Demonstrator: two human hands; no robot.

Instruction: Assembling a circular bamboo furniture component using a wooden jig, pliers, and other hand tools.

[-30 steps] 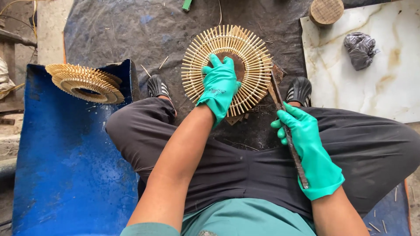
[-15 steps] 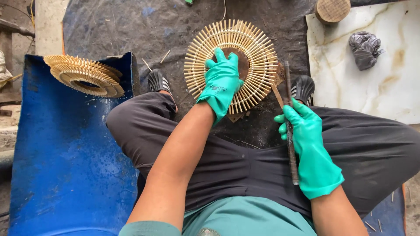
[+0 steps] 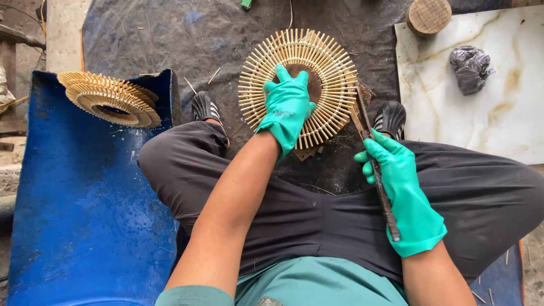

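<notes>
A round disc of radial bamboo slats (image 3: pixel 328 62) lies on dark ground between my feet, with a dark hub in its middle. My left hand (image 3: pixel 286 107), in a green glove, presses flat on the disc's centre and lower half. My right hand (image 3: pixel 399 181), also green-gloved, grips a long dark metal blade (image 3: pixel 362 116). The blade's tip touches the disc's right edge, and its other end runs back along my wrist.
A stack of finished bamboo discs (image 3: pixel 110 99) rests on a blue curved plastic sheet (image 3: pixel 79 215) at my left. A marble slab (image 3: pixel 510 102) with a crumpled grey bag (image 3: pixel 470 68) lies at the right. A round wooden block (image 3: pixel 429 16) stands at the top.
My right hand has lifted the blade a little toward the disc's right edge. My left hand stays pressed on the disc.
</notes>
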